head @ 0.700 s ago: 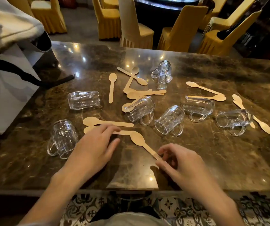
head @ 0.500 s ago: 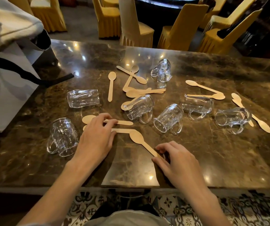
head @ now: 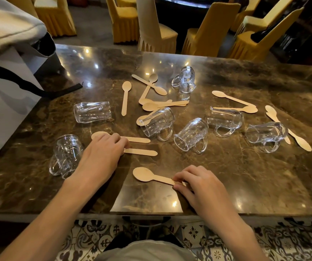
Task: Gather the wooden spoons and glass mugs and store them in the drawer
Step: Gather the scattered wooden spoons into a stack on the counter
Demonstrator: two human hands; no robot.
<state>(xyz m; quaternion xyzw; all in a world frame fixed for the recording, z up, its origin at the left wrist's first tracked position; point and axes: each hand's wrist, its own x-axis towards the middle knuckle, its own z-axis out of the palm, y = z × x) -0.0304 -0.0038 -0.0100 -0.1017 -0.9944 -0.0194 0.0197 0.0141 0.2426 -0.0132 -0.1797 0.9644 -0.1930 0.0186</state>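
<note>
Several glass mugs lie on their sides on the dark marble table [head: 226, 176], among them one at the near left [head: 64, 155] and one in the middle [head: 157, 121]. Several wooden spoons are scattered between them, with a crossed cluster [head: 157, 104] at the back. My left hand [head: 102, 155] lies with curled fingers over two parallel spoons [head: 142, 152], hiding most of their bowls. My right hand [head: 198, 183] pinches the handle of a third spoon [head: 144, 174] near the front edge. No drawer is in view.
A white bag with a black strap [head: 4, 102] stands on the table's left end. Yellow-covered chairs [head: 155, 34] line the far side. Two more spoons [head: 300, 142] lie by the rightmost mug [head: 266, 134]. Patterned floor tiles show below the table's near edge.
My right hand has drawn its spoon toward the near edge and turned it almost level. My left hand has slid forward onto the two parallel spoons and curled its fingers over them.
</note>
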